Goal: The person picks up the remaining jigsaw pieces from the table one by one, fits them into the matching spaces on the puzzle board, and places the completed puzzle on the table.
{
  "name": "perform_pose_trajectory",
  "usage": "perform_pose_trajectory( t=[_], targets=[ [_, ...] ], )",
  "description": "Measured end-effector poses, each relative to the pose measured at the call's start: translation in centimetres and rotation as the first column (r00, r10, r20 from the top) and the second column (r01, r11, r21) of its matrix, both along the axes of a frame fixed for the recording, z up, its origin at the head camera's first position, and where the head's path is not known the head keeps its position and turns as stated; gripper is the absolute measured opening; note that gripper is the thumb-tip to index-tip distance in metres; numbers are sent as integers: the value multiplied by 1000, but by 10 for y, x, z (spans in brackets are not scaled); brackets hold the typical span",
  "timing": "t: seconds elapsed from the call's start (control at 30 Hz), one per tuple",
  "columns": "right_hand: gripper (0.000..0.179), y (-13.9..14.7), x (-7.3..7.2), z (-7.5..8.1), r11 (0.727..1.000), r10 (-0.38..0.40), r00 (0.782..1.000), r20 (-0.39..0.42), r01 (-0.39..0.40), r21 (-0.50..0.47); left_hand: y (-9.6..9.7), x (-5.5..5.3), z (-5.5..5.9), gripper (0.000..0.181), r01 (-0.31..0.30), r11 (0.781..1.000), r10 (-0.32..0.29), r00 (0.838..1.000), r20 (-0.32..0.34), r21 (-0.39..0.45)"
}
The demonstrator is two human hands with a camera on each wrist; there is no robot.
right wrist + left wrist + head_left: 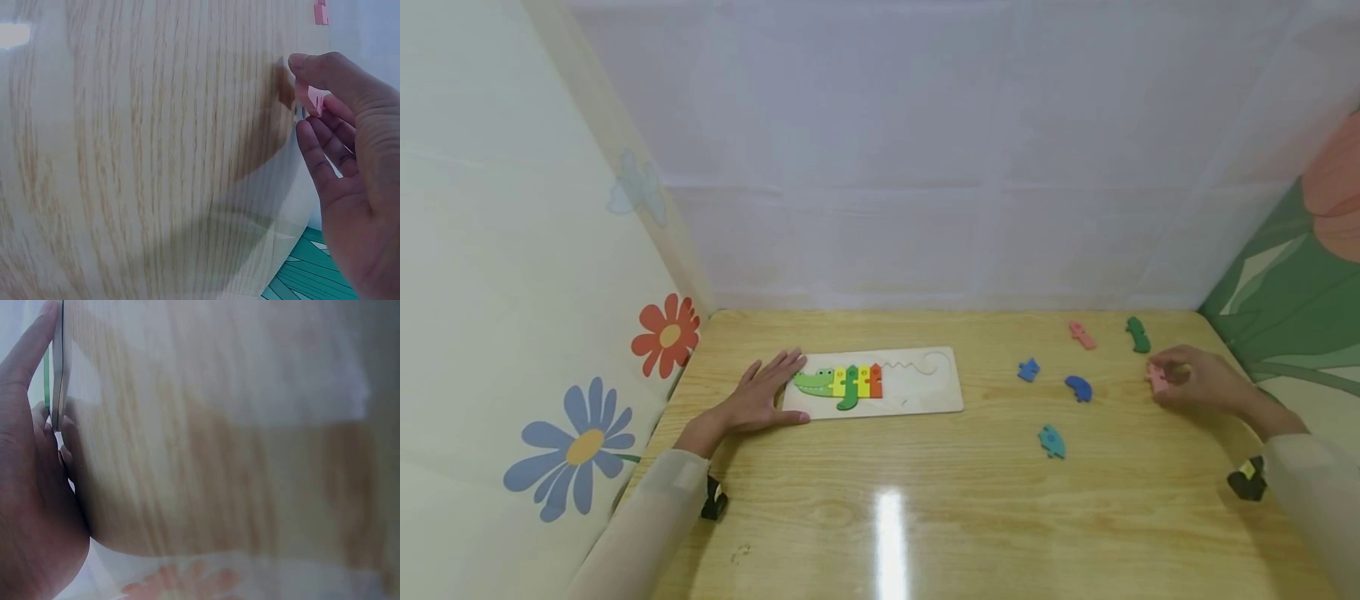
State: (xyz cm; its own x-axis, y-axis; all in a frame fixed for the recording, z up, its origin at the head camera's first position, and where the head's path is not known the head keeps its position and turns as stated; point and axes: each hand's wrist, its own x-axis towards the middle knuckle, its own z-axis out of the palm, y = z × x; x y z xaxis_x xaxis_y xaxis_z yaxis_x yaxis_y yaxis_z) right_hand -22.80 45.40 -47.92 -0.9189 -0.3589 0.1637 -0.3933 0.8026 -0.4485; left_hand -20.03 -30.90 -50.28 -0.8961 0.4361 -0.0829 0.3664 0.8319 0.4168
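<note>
My left hand [765,395] lies spread at the left end of a pale wooden puzzle board [925,400], thumb and fingers touching its edges. In the board sit a green crocodile head [814,382] and several yellow, green and orange body pieces [852,382]; the recess to their right is bare. At the right of the table my right hand [1198,382] pinches a pink puzzle piece [1157,379]. In the right wrist view that pink piece [309,99] shows between thumb and fingers. The left wrist view has the left hand [31,481] beside the board's edge [59,369].
Loose puzzle pieces lie between the board and my right hand: a small blue one [1028,369], a curved dark blue one [1079,388] and a teal one [1052,442]. Farther back are another pink piece [1082,335] and a green piece [1138,335]. Cloth walls [880,167] surround the table.
</note>
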Motion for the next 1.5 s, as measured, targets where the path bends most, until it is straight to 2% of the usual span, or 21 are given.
perform_pose_trajectory(
  t=[0.2,0.5,0.73,0.9,1.23,1.5],
  targets=[
    [57,-3,0,3,1000,-18,1000,-10,18,3,0,0,-2,110,5,1000,-5,1000,-17,30],
    [62,-11,2,6,999,-26,999,-31,26,-26,-1,-1,-2,110,0,1000,0,1000,0,-2],
    [58,-17,3,9,995,49,997,-65,-54,-80,-1,-2,-2,110,-3,1000,3,1000,6,0],
    [58,-22,4,13,991,63,997,-37,-67,-118,-1,-2,-3,110,-7,1000,7,1000,3,-4],
    [57,-40,1,23,986,110,994,-23,-112,-120,-2,-2,-3,110,-5,1000,5,1000,-1,2],
    [55,-51,-3,23,979,156,985,-74,-164,-123,-2,-3,-5,110,-9,1000,9,1000,-1,-9]
  ],
)
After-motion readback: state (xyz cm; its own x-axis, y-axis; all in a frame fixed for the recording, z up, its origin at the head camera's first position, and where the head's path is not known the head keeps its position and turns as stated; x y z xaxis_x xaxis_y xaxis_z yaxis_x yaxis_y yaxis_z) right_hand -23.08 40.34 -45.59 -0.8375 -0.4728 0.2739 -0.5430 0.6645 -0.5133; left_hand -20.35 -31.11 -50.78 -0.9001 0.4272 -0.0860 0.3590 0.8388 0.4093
